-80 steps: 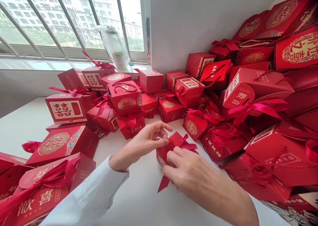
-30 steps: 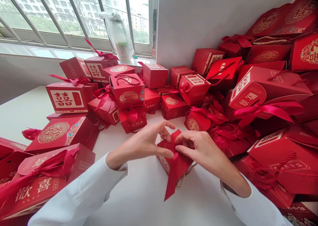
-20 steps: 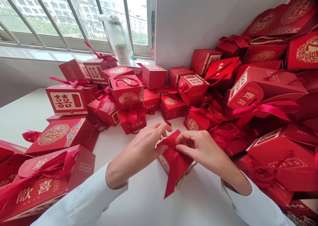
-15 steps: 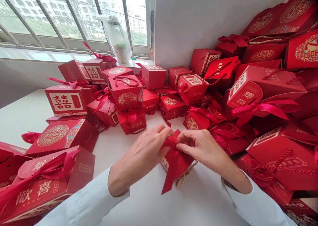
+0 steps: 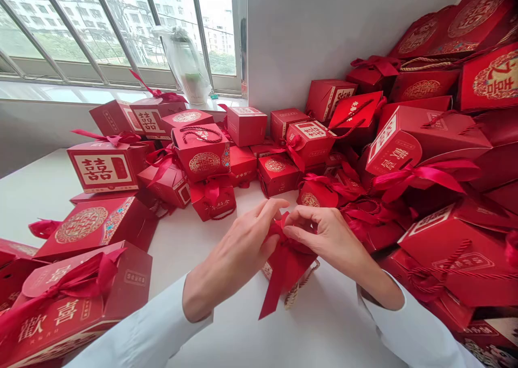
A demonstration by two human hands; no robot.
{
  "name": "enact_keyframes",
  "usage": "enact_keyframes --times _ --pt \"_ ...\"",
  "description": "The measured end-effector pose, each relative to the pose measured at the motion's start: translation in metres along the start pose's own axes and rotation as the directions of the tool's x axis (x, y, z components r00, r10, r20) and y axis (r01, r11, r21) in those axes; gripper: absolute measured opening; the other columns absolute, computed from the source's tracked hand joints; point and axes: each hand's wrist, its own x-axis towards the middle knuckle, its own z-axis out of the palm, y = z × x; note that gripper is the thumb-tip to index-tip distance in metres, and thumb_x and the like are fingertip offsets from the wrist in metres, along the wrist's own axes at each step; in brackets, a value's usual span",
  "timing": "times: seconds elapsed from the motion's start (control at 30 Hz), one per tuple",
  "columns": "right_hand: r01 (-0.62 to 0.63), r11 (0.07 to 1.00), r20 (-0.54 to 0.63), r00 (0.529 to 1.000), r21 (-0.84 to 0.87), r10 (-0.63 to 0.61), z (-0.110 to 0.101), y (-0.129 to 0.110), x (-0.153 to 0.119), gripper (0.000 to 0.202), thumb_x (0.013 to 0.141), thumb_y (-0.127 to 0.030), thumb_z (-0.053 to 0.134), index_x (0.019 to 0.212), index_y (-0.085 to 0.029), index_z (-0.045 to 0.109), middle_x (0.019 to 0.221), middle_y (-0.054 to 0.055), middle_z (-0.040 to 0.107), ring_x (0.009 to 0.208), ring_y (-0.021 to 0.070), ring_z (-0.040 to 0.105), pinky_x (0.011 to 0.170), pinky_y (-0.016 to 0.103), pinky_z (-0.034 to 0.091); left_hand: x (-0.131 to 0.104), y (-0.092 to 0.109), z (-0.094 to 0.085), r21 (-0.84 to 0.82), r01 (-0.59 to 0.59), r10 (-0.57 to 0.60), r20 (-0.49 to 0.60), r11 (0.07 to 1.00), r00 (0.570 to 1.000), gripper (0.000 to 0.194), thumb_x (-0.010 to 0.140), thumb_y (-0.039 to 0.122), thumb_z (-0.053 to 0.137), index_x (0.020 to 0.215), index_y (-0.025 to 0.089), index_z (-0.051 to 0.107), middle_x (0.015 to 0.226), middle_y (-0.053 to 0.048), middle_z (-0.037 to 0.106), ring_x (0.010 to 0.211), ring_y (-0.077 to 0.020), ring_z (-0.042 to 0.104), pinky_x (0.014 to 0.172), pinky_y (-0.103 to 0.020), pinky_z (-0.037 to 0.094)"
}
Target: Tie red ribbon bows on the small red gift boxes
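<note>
A small red gift box [image 5: 297,264] stands on the white table in front of me, partly covered by my hands. A red ribbon [image 5: 275,287] runs over it, one tail hanging down the near side. My left hand [image 5: 253,244] is at the box's left upper edge, fingers closed on the ribbon. From the right, my right hand [image 5: 319,230] pinches the ribbon near the top, thumb and forefinger together. A twisted gold cord [image 5: 297,293] shows at the box's lower right. The ribbon's crossing is partly hidden behind my fingers.
Red gift boxes are stacked high on the right [image 5: 449,254]. More boxes line the back [image 5: 279,175] and the left [image 5: 89,298]. A plastic-wrapped cup [image 5: 194,79] stands on the sill by the barred window. The white table [image 5: 194,233] lies between.
My hands stay on the ribbon, with small finger shifts; the right hand has lifted slightly. The whole view has shifted a little to the left.
</note>
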Motion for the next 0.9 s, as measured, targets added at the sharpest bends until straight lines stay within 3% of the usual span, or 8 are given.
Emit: enact_keyframes --times 0.23,0.33,0.4,0.63,0.8,0.9 --pt "0.015 1.0 -0.019 1.0 0.006 -0.015 -0.001 0.001 0.001 0.012 0.082 -0.031 0.061 0.083 -0.021 0.068 0.065 -0.004 0.059 0.055 0.0105 0.047 0.05 0.021 0.035 0.002 -0.009 0.009 -0.107 0.017 -0.027 -0.092 0.994 0.995 0.055 0.076 -0.005 0.046 0.121 0.026 0.044 0.106 0.0 0.056 0.087 -0.0113 0.058 0.076 -0.024 0.048" --pt "0.059 0.997 -0.047 0.997 -0.046 -0.061 0.001 -0.002 0.001 0.01 0.078 -0.029 0.067 0.086 -0.023 0.07 0.057 -0.006 0.052 0.052 0.0096 0.042 0.049 0.021 0.032 0.003 -0.009 0.009 -0.137 0.034 -0.05 -0.118 0.99 0.992 0.052 0.077 -0.003 0.049 0.12 0.026 0.044 0.105 0.0 0.056 0.085 -0.0104 0.058 0.075 -0.024 0.05" --pt "0.084 0.996 -0.068 0.994 -0.039 -0.087 0.003 -0.003 0.001 0.007 0.079 -0.025 0.065 0.082 -0.022 0.071 0.061 -0.005 0.057 0.054 0.0098 0.046 0.051 0.021 0.035 0.003 -0.008 0.008 -0.141 0.038 -0.056 -0.124 0.989 0.991 0.048 0.079 0.001 0.051 0.119 0.026 0.045 0.105 0.0 0.056 0.085 -0.0104 0.058 0.074 -0.024 0.051" --pt "0.04 0.996 -0.058 0.998 0.076 -0.035 0.004 0.002 0.006 0.012 0.083 -0.024 0.059 0.08 -0.02 0.07 0.074 -0.002 0.067 0.065 0.0126 0.056 0.059 0.021 0.042 0.008 -0.014 0.012 -0.135 0.028 -0.049 -0.149 0.99 0.988 0.046 0.075 -0.002 0.053 0.114 0.024 0.049 0.101 0.0 0.058 0.082 -0.01 0.059 0.067 -0.02 0.05" --pt "-0.005 0.976 0.005 1.0 0.218 0.004 0.003 0.006 0.006 0.016 0.085 -0.031 0.057 0.078 -0.019 0.065 0.075 -0.001 0.063 0.067 0.0129 0.055 0.06 0.022 0.042 0.008 -0.017 0.02 -0.113 0.0 -0.026 -0.23 0.994 0.973 0.046 0.074 -0.007 0.048 0.11 0.021 0.051 0.099 0.001 0.059 0.08 -0.0082 0.058 0.069 -0.018 0.049" --pt "-0.023 0.954 0.023 1.0 0.3 0.017 0.003 0.009 0.006 0.02 0.085 -0.034 0.056 0.076 -0.017 0.062 0.073 -0.001 0.059 0.068 0.0127 0.053 0.059 0.022 0.042 0.007 -0.016 0.023 -0.096 -0.06 0.039 -0.205 0.994 0.978 0.044 0.075 -0.008 0.045 0.107 0.022 0.051 0.101 0.002 0.059 0.082 -0.0077 0.057 0.073 -0.018 0.048"
